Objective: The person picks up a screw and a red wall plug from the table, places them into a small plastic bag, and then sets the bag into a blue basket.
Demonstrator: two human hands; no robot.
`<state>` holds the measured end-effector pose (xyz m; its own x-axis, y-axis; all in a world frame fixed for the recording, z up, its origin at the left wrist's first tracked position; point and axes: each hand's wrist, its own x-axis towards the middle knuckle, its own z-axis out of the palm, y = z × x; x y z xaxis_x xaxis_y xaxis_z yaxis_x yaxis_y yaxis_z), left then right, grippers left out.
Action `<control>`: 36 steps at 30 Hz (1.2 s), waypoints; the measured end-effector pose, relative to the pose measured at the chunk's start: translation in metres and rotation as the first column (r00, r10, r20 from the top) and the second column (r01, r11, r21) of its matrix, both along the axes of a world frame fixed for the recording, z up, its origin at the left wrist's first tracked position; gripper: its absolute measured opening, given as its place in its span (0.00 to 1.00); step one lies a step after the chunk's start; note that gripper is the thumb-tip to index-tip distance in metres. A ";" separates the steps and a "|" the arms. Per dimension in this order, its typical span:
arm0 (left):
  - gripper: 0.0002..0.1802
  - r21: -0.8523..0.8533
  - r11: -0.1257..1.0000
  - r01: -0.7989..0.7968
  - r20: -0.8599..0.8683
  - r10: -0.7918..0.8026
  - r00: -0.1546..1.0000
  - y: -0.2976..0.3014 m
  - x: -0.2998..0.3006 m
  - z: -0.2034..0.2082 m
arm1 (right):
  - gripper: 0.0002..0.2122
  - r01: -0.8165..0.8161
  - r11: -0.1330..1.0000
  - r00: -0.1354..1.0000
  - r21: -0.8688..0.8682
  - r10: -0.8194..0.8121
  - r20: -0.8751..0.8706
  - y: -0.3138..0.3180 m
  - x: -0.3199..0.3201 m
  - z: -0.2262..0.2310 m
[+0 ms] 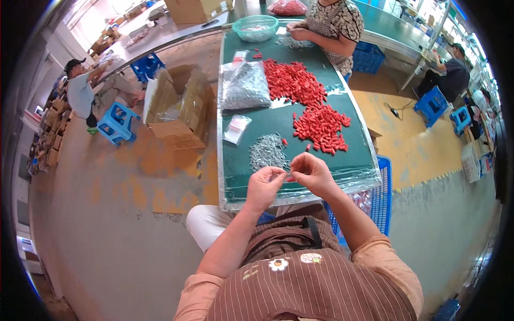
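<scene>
My left hand (pixel 263 187) and my right hand (pixel 313 174) meet over the near edge of the green table (pixel 238 171), fingertips pinched. A small red plastic plug (pixel 290 179) shows at my right fingertips. What my left fingers pinch is too small to make out. Just beyond my hands lies a pile of small silver screws (pixel 266 151), with a red plug or two at its side. Behind and to the right, loose red plugs (pixel 321 128) form a heap that runs into a larger heap (pixel 293 81).
A clear bag of grey metal pieces (pixel 245 85) and a small plastic packet (pixel 236 129) lie on the left. A co-worker (pixel 334 32) handles pieces at the far end, near a green basket (pixel 255 28). Beside the table stand a cardboard box (pixel 179 115) and a blue crate (pixel 383 198).
</scene>
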<state>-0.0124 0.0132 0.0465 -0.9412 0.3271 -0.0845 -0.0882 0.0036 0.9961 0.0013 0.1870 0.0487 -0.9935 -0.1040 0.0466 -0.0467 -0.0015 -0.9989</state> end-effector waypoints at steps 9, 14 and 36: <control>0.07 0.209 0.977 0.030 0.407 -0.115 0.906 0.001 -0.001 -0.003 | 0.06 0.118 0.992 0.992 0.044 -0.119 0.042 0.051 0.033 0.031; 0.09 0.646 0.756 -0.108 0.558 -0.370 0.743 -0.012 -0.005 -0.021 | 0.05 0.273 0.920 0.935 0.281 -0.323 0.148 0.152 0.101 0.060; 0.26 0.115 0.985 0.129 0.002 -0.130 0.991 0.003 0.013 -0.028 | 0.07 0.038 0.958 0.992 0.284 -0.003 -0.122 -0.011 0.016 0.000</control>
<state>0.0010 0.0164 0.0190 -0.8895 0.4545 -0.0481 -0.1037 -0.0982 0.9897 0.0174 0.1763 0.0489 -0.9845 -0.1101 0.1363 -0.1626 0.2845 -0.9448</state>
